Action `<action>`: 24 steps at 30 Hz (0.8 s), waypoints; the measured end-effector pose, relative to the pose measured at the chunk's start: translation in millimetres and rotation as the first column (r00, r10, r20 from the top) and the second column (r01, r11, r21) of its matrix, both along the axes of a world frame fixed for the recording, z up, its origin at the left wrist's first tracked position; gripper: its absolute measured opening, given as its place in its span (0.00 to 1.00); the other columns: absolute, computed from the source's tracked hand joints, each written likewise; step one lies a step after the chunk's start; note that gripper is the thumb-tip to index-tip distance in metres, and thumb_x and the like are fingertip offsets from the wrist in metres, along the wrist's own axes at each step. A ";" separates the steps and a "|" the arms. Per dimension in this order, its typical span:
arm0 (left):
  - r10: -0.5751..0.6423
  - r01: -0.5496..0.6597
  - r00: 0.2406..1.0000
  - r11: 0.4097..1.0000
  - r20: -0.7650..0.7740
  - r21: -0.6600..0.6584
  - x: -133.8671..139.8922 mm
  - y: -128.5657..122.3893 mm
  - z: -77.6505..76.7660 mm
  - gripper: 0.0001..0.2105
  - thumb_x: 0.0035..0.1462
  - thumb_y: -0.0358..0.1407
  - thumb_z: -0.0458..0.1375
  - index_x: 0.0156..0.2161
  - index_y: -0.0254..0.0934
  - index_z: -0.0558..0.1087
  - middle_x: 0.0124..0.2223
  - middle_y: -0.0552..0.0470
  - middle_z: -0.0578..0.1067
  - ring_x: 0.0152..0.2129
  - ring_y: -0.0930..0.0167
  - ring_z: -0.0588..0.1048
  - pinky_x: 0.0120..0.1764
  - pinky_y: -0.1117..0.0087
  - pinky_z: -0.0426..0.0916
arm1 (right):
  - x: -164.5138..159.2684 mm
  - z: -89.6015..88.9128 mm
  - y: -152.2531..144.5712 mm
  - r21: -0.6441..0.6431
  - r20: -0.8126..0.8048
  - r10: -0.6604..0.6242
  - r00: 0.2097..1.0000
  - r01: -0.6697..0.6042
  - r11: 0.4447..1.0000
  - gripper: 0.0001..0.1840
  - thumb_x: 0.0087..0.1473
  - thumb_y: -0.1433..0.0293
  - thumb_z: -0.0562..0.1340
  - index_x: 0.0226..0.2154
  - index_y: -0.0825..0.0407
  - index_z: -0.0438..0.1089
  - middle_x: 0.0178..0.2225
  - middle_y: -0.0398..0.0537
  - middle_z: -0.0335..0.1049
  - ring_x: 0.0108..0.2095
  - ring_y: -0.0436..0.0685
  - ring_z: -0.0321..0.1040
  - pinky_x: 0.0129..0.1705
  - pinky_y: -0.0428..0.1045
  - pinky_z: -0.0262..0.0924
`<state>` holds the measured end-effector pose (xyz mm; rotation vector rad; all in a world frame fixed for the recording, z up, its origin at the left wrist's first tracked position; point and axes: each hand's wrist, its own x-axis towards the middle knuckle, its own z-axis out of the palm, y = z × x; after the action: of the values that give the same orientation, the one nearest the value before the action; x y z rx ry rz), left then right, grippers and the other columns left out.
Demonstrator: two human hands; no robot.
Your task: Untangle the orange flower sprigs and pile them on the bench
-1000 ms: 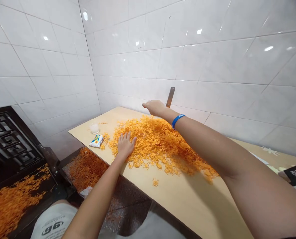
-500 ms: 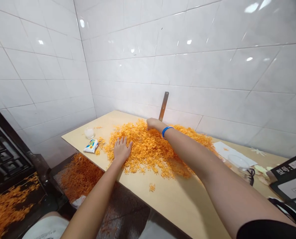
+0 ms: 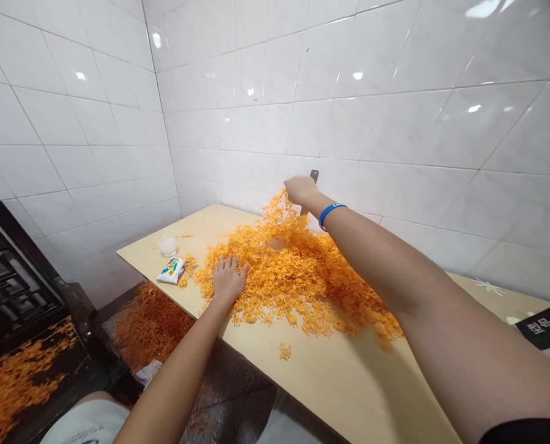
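Note:
A large heap of small orange, flower-shaped pieces with thin arms (image 3: 293,283), plastic by their look, covers the middle of the table. My left hand (image 3: 229,279) lies on the heap's near left side, fingers spread and nothing gripped. Above the back of the heap, my right hand (image 3: 301,190) is closed on the top of a tangled clump of orange pieces (image 3: 282,213). The clump hangs down and still joins the heap below. A blue band circles my right wrist. One loose orange piece (image 3: 285,351) lies apart near the front edge.
Behind my right hand a flat metal strip (image 3: 314,175) leans upright. On the table's left stand a small glass (image 3: 168,246) and a white packet (image 3: 171,271). More orange pieces cover the floor (image 3: 150,324) and dark chair (image 3: 20,370). A dark box (image 3: 545,327) is at right.
My right hand has risen from the heap, pulling up a clump of orange pieces. The left hand stays in place on the heap.

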<state>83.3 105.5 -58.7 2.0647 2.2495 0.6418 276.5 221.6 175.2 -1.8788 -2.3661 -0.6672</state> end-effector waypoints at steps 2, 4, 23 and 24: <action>-0.003 0.003 1.000 1.000 0.002 0.005 0.0 0.0 -0.3 0.35 0.62 0.54 0.33 0.63 0.33 0.60 0.66 0.44 0.58 0.65 0.56 0.50 0.63 0.54 0.49 | 6.9 13.3 0.7 0.045 -0.057 -0.043 0.997 0.045 0.998 0.17 0.55 0.75 0.58 0.47 0.61 0.72 0.45 0.70 0.72 0.46 0.67 0.71 0.42 0.53 0.65; -0.005 0.005 1.000 1.000 0.003 0.011 0.1 -0.4 -0.3 0.34 0.62 0.54 0.34 0.64 0.33 0.59 0.66 0.43 0.58 0.65 0.56 0.51 0.63 0.54 0.49 | 13.8 25.4 1.0 0.072 -0.104 -0.076 0.992 0.084 0.994 0.18 0.56 0.74 0.57 0.48 0.61 0.72 0.45 0.68 0.72 0.45 0.66 0.71 0.41 0.52 0.65; 0.001 -0.001 0.999 1.000 0.048 0.007 0.4 -2.4 4.2 0.33 0.62 0.53 0.38 0.63 0.35 0.61 0.66 0.44 0.59 0.65 0.56 0.50 0.63 0.54 0.48 | 39.2 164.3 -40.1 0.559 -0.761 0.469 0.448 0.085 0.825 0.13 0.64 0.73 0.47 0.36 0.62 0.63 0.34 0.60 0.73 0.24 0.44 0.65 0.31 0.47 0.65; 0.003 -0.004 0.999 1.000 0.054 0.012 0.4 -2.3 4.3 0.32 0.62 0.53 0.39 0.63 0.35 0.61 0.66 0.44 0.59 0.65 0.56 0.50 0.63 0.54 0.48 | 40.9 171.4 -44.8 0.569 -0.766 0.482 0.426 0.098 0.817 0.12 0.64 0.73 0.46 0.37 0.61 0.63 0.35 0.59 0.72 0.23 0.44 0.64 0.31 0.48 0.66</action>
<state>83.7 103.2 -54.4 2.0240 2.2263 0.7040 317.4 176.8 346.6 -1.1480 -1.4082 -0.1486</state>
